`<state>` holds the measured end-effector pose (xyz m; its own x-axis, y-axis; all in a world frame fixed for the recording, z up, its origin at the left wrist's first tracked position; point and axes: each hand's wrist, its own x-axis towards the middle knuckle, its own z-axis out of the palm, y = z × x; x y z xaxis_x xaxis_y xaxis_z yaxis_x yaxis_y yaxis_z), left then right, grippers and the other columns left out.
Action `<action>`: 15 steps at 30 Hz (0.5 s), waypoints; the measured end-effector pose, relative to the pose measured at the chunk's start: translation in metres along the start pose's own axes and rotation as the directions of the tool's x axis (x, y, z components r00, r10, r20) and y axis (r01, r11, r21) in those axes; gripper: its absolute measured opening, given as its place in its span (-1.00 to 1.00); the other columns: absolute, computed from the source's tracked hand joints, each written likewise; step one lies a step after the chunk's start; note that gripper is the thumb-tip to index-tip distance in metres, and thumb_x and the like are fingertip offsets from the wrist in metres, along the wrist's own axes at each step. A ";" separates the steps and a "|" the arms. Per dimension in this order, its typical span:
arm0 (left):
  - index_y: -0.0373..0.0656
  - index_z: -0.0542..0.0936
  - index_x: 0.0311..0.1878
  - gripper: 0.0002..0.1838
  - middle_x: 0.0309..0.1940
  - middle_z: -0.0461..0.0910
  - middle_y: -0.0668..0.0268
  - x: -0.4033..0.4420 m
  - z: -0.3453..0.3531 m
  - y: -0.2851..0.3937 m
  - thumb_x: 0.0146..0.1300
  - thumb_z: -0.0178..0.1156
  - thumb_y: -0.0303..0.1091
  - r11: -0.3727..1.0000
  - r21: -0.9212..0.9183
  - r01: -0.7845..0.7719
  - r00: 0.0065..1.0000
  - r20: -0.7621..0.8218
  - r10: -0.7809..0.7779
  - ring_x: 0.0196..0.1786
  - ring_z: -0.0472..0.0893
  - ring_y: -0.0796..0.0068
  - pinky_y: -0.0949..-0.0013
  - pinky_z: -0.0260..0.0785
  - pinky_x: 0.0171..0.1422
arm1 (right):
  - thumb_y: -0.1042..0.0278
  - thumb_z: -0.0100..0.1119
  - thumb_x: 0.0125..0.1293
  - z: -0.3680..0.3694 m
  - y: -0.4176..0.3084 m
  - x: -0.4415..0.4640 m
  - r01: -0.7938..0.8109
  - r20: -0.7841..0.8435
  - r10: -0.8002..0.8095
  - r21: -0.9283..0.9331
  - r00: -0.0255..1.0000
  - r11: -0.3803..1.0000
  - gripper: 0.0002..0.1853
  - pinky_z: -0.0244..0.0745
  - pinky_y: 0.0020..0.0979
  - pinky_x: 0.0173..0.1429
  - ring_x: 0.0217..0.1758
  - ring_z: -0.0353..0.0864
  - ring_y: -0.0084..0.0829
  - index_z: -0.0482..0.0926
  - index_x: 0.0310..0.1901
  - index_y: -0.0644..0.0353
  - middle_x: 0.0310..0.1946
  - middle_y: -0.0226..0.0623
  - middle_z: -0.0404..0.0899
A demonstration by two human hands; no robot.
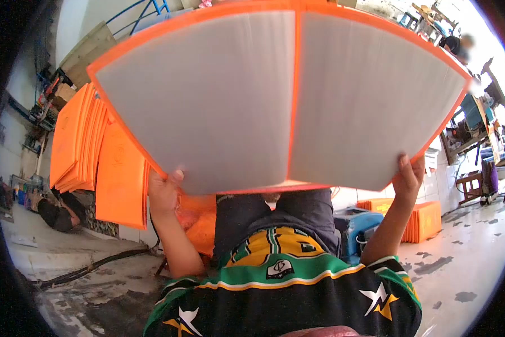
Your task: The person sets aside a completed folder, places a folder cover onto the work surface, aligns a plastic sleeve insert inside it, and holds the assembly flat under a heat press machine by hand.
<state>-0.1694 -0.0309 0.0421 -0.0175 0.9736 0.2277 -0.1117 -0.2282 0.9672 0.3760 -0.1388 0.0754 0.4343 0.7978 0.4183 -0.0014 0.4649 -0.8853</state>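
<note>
An orange-edged folder (pixel 207 106) with two pale grey inner panels is spread wide in front of me, held up by its lower corners. My left hand (pixel 165 188) grips the lower left corner, thumb on the inner face. At the lower right corner, my right hand (pixel 410 175) is closed on the edge, its thumb also on the grey panel. The fingers behind the folder are hidden. Just beyond my left hand hang or lean several orange folders (pixel 122 174) in a stack.
More orange folders (pixel 425 222) stand on the floor at right, near a blue object (pixel 360 227). A black cable (pixel 103 261) crosses the floor at left. One person (pixel 58 214) is low at far left; another (pixel 457 48) is at upper right, near workbenches.
</note>
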 end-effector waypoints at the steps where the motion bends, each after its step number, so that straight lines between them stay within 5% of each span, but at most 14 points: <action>1: -0.26 0.69 0.19 -0.50 0.07 0.73 0.38 0.003 -0.005 -0.004 0.37 0.57 -0.12 1.000 -0.013 0.008 1.000 0.009 -0.007 0.14 0.65 0.50 0.26 0.48 0.31 | 0.16 0.45 0.39 0.000 -0.001 0.003 0.005 0.001 -0.005 -0.029 1.000 1.000 -0.15 0.38 -0.14 0.51 0.44 0.49 -0.23 0.28 0.55 0.44 0.39 -0.07 0.49; 3: -0.25 0.69 0.19 -0.52 0.08 0.72 0.38 0.009 -0.013 -0.011 0.37 0.57 -0.15 1.000 -0.017 0.003 1.000 0.030 -0.003 0.15 0.65 0.50 0.27 0.47 0.33 | 0.14 0.46 0.39 -0.009 0.002 0.008 -0.020 -0.005 0.020 -0.062 1.000 0.998 -0.14 0.39 -0.12 0.51 0.44 0.50 -0.22 0.29 0.54 0.44 0.38 -0.07 0.51; 5: -0.25 0.69 0.20 -0.52 0.08 0.72 0.38 0.014 -0.019 -0.019 0.37 0.58 -0.17 1.000 -0.008 -0.007 0.999 0.046 0.007 0.15 0.65 0.49 0.28 0.46 0.35 | 0.45 0.32 0.53 -0.011 -0.001 0.015 0.027 0.160 -0.043 0.101 0.986 0.995 -0.35 0.38 -0.10 0.61 0.49 0.55 -0.28 0.35 0.58 0.24 0.40 -0.20 0.58; 7: -0.26 0.50 0.48 -0.42 0.35 0.60 0.32 0.018 -0.022 -0.025 0.47 0.44 -0.38 0.988 -0.133 -0.084 0.985 0.142 0.103 0.35 0.59 0.35 0.08 0.48 0.47 | 0.48 0.30 0.53 -0.016 0.005 0.018 0.010 0.174 -0.028 0.104 0.984 0.994 -0.37 0.35 -0.09 0.63 0.50 0.55 -0.30 0.38 0.57 0.21 0.40 -0.22 0.59; 11: -0.22 0.54 0.45 -0.45 0.35 0.61 0.35 0.016 -0.015 -0.030 0.46 0.45 -0.40 0.977 -0.177 -0.117 0.979 0.145 0.143 0.32 0.61 0.33 0.06 0.47 0.51 | 0.48 0.31 0.53 -0.023 0.016 0.019 0.036 0.192 -0.067 0.160 0.979 0.986 -0.40 0.27 -0.09 0.68 0.53 0.52 -0.32 0.42 0.55 0.19 0.42 -0.26 0.60; 13: -0.18 0.72 0.22 -0.53 0.11 0.72 0.41 0.009 -0.004 -0.024 0.32 0.61 -0.23 0.989 -0.149 0.003 1.000 0.006 -0.002 0.18 0.65 0.45 0.23 0.44 0.43 | 0.48 0.31 0.52 -0.031 0.024 0.017 0.022 0.203 -0.058 0.176 0.977 0.984 -0.41 0.23 -0.09 0.69 0.54 0.51 -0.32 0.43 0.54 0.18 0.42 -0.27 0.60; 15: -0.18 0.71 0.23 -0.50 0.13 0.72 0.40 0.005 -0.002 -0.027 0.31 0.63 -0.22 0.992 -0.125 0.003 1.000 0.019 0.000 0.20 0.65 0.44 0.21 0.43 0.45 | 0.45 0.33 0.52 -0.037 0.034 0.014 -0.012 0.214 -0.023 0.163 0.977 0.986 -0.42 0.20 -0.07 0.71 0.56 0.48 -0.31 0.46 0.53 0.19 0.44 -0.27 0.59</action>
<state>-0.1680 -0.0200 0.0172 0.0012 0.9733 0.2295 -0.2355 -0.2228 0.9460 0.4155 -0.1263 0.0436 0.2314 0.8504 0.4726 -0.1539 0.5116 -0.8453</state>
